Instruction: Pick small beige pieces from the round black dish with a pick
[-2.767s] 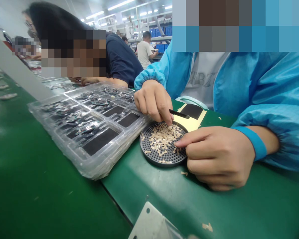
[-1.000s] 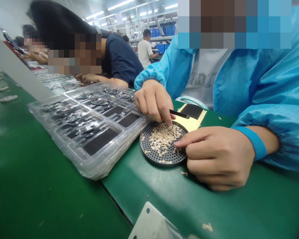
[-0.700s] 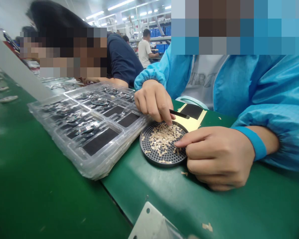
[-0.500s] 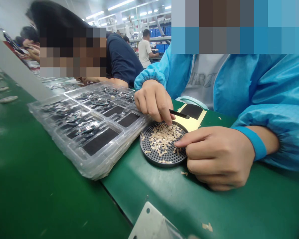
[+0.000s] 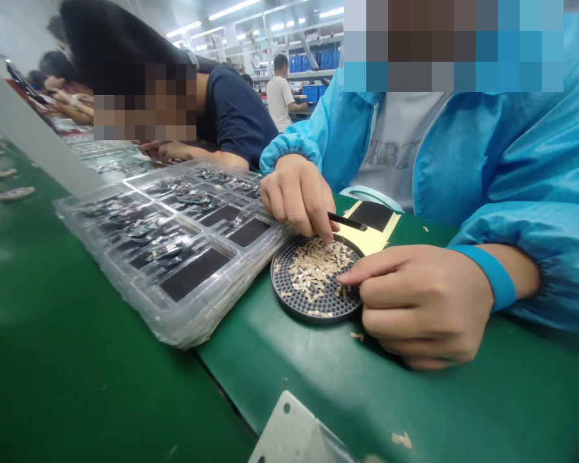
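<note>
Neither my left hand nor my right hand can be made out. The hands in view belong to a co-worker in a blue jacket who faces me. One co-worker's hand holds what looks like black tweezers, its fingertips at the far rim of a round black tray with a holed bottom. Small tan strips lie scattered in the tray. The co-worker's other hand, curled, rests at the near right rim with a fingertip over the strips. Whatever it pinches is hidden.
Left of the round tray stands a stack of clear compartment trays with small shiny parts. A metal plate juts in at the bottom. Yellow paper lies behind the round tray. Another person leans over the green bench.
The co-worker in blue has shifted the head and upper body slightly; both hands look still. The other person's head has moved a little. Tray and strips look the same.
</note>
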{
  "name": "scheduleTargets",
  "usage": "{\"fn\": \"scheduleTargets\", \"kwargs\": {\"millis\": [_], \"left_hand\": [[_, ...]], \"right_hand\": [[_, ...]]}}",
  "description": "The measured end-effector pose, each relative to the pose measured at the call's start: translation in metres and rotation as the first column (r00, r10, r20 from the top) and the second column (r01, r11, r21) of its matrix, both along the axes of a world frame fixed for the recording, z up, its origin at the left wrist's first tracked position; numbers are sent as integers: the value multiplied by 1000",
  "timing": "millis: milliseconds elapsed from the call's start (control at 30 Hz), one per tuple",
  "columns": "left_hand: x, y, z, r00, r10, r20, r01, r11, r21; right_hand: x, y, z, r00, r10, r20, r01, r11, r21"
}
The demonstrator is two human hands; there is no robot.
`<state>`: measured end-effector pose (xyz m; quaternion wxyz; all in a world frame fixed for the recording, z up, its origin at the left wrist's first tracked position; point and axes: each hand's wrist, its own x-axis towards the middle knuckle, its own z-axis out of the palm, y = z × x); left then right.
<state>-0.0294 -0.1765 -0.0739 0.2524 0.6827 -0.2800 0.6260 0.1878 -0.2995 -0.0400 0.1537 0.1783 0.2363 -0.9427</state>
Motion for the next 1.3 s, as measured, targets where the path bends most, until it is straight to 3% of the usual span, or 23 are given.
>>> {"fn": "scheduleTargets", "kwargs": {"millis": [100,267,400,533,600,667,767,900,1033,1133,1300], "left_hand": [[2,-6,-4,987,162,-4,-161,978,-129],[5,0,-5,991,58,117,-61,998,19],[-8,6,1,975,214,-64,-212,977,32],[-13,21,9,990,-1,-143,39,966,257],[-9,27,10,993,-49,-107,81,941,328],[-3,25,8,999,-21,-45,32,960,280],[1,13,3,998,57,19,-59,992,108],[-5,-4,1,997,73,-15,-73,997,33],[-7,-8,-1,978,204,-43,-206,976,-68],[0,-9,-1,989,142,37,-139,988,-69],[8,-15,-1,982,148,116,-133,983,-124]], "right_hand": [[0,1,0,999,23,-30,-21,999,50],[-2,2,-1,991,50,-126,-35,993,115],[-3,1,0,992,46,-122,-28,989,145],[-3,2,-2,992,61,-115,-45,990,132],[-2,2,-2,996,53,-79,-44,993,113],[0,2,-1,999,40,4,-41,997,71],[3,3,-3,997,35,66,-35,999,-1],[2,5,-8,998,44,-49,-44,999,5],[1,4,-6,997,46,-67,-44,999,24],[1,4,-6,997,50,-61,-47,997,56],[2,5,-10,978,62,-200,-35,990,135]]}}
